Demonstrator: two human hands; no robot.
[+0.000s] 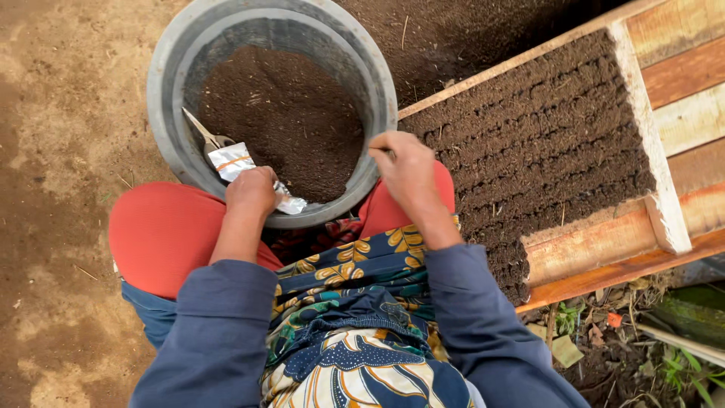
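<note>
The left hand (251,190) closes its fingers around a small crumpled silver foil packet (243,168) with a thin orange stripe near its upper end. The packet is creased and shiny; its upper end is flattened and pale, and a twisted lower tail pokes out past the knuckles to the right. It sits over the near rim of a round grey plastic bucket (162,68), which is partly filled with dark, crumbly brown soil (287,113). Just beside the packet, a pair of metal scissors (205,136) leans against the bucket's inner wall, blades pointing up and left, handles partly hidden behind the foil.

The right hand (408,170) hovers at the bucket's right rim with its fingers pinched narrowly together; whatever lies between the fingertips is too small to make out, perhaps a seed or nothing at all.

The bucket stands on bare, sandy brown ground (60,151), held between the person's knees in red trousers (162,230). Blue sleeves cover both forearms, and a patterned blue and yellow cloth (355,302) drapes the lap.

To the right lies a shallow wooden-framed tray (661,196) packed with dark soil pressed into even parallel furrows (544,128), resting on orange-brown planks.
</note>
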